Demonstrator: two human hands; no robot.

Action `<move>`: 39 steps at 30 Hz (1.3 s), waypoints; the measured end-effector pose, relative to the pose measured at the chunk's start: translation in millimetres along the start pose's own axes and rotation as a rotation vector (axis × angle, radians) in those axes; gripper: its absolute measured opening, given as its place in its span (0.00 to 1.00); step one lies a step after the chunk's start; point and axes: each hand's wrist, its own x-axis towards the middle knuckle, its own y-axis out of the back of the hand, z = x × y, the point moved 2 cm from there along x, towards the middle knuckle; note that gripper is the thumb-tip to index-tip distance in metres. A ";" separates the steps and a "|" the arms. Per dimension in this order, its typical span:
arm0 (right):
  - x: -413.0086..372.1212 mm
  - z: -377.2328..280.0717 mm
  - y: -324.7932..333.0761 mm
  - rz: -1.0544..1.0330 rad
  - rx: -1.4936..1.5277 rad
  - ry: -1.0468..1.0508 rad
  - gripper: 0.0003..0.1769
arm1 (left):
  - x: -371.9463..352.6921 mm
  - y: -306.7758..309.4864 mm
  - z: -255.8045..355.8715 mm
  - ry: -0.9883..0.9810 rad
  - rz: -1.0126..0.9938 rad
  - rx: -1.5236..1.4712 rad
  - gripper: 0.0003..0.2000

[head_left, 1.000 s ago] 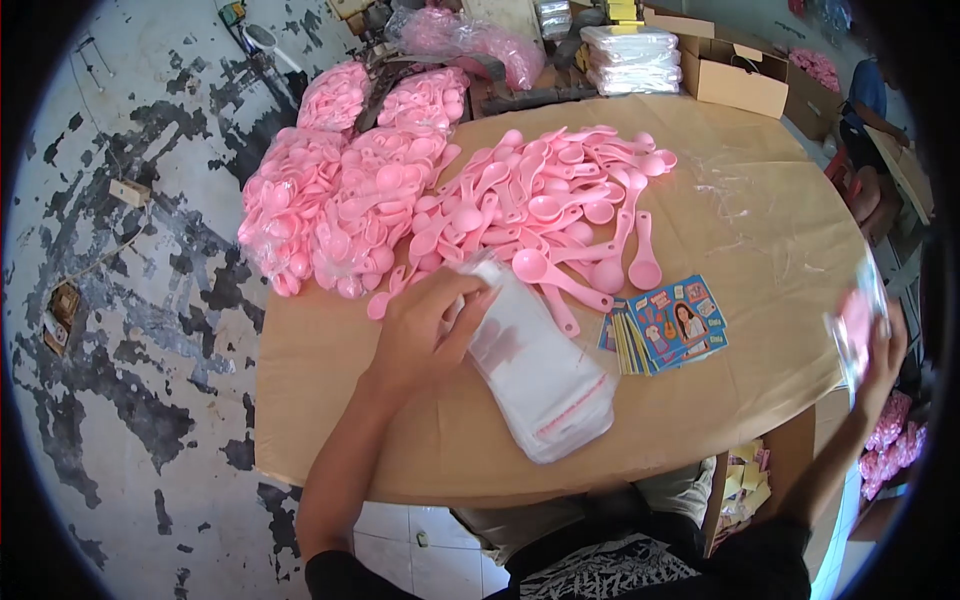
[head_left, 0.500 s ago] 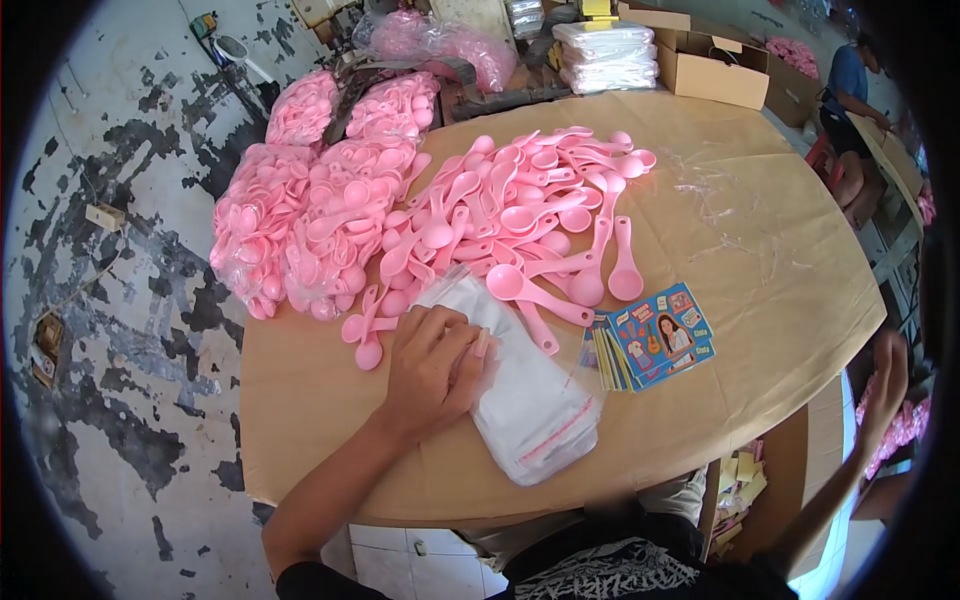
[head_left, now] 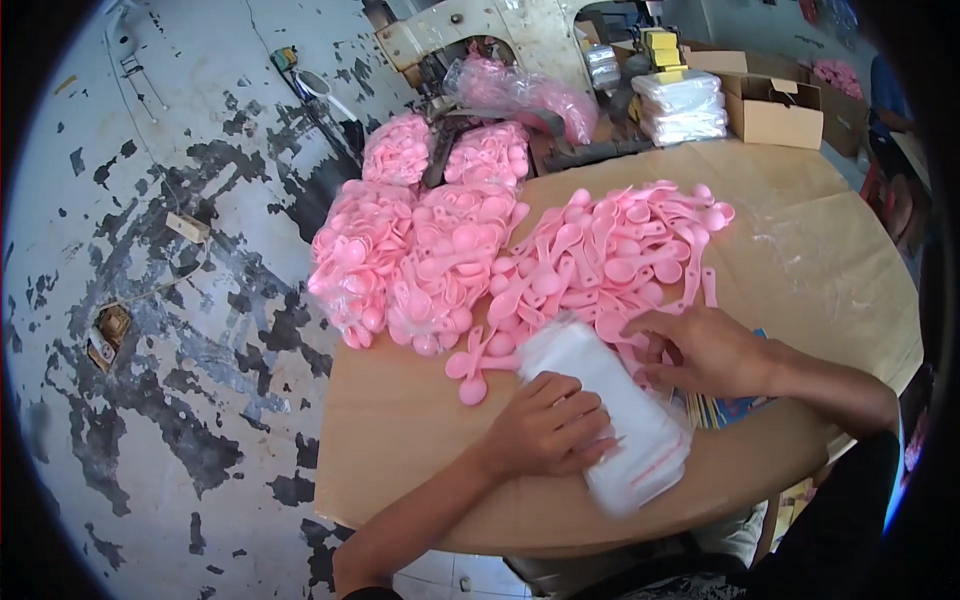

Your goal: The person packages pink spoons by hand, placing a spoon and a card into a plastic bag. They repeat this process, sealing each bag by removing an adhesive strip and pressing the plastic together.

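My left hand (head_left: pixel 550 425) lies on a stack of clear plastic bags (head_left: pixel 600 375), its fingers curled over the left side. The stack slants across the table's front, with a red line near its lower end. My right hand (head_left: pixel 715 350) is at the bags' right side, fingers bent around a pink spoon (head_left: pixel 612 326) at the pile's near edge. Its grip on the handle is partly hidden. Behind both hands spreads a heap of loose pink spoons (head_left: pixel 600 235). Under my right wrist, printed cards (head_left: pixel 735 410) are mostly covered.
Clear bags packed with pink spoons (head_left: pixel 360 250) stand at the table's left. A stack of wrapped clear bags (head_left: pixel 682 108) and an open cardboard box (head_left: pixel 780 110) are at the back. Thin plastic scraps (head_left: pixel 785 240) lie on the brown table (head_left: pixel 400 440). Another person (head_left: pixel 890 110) is at far right.
My right hand has come in from the far right to the spoons beside the bags, covering most of the cards. My left hand remains on the bags. The view has turned left.
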 end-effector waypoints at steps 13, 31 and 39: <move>-17.2 5.3 3.4 0.092 -0.235 0.211 0.18 | 14.8 8.4 0.8 0.042 -0.126 0.107 0.15; -31.7 23.1 7.5 -0.066 -0.119 0.159 0.28 | 100.5 13.1 21.2 -0.012 -0.333 0.242 0.09; -18.9 38.8 -10.1 -0.032 0.210 0.239 0.22 | 65.9 16.4 4.7 0.222 -0.473 -0.101 0.10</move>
